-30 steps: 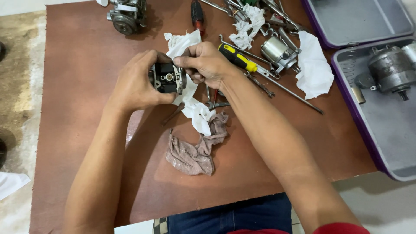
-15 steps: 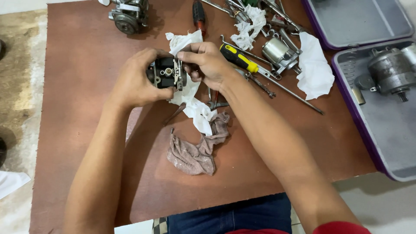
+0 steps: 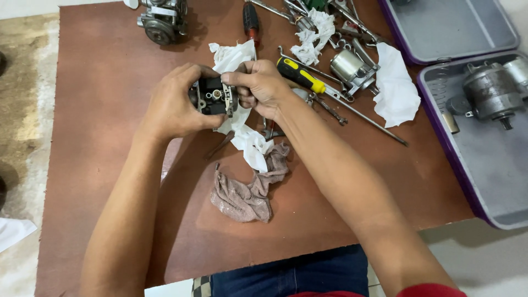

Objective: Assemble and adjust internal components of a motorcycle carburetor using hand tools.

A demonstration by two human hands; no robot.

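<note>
Left hand [image 3: 173, 104] wraps the small dark carburetor body [image 3: 212, 98] from its left; right hand [image 3: 258, 85] pinches its right edge, directly opposite, both equally close.

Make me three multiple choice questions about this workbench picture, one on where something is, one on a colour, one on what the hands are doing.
1. Where does the grey rag lie?
A. In the tray
B. On the brown table, near its front edge, below the hands
C. On the floor

2. What colour is the screwdriver handle beside the right hand?
A. Black and yellow
B. All green
C. All white

3. How is the small dark engine part held?
A. Lying loose on the table
B. By the right hand only
C. Left hand grips it, right fingers at its edge

Answers: 1 B, the rag sits on the tabletop below the forearms. 2 A, black grip with yellow bands. 3 C, both hands meet on the part above the table.
</note>
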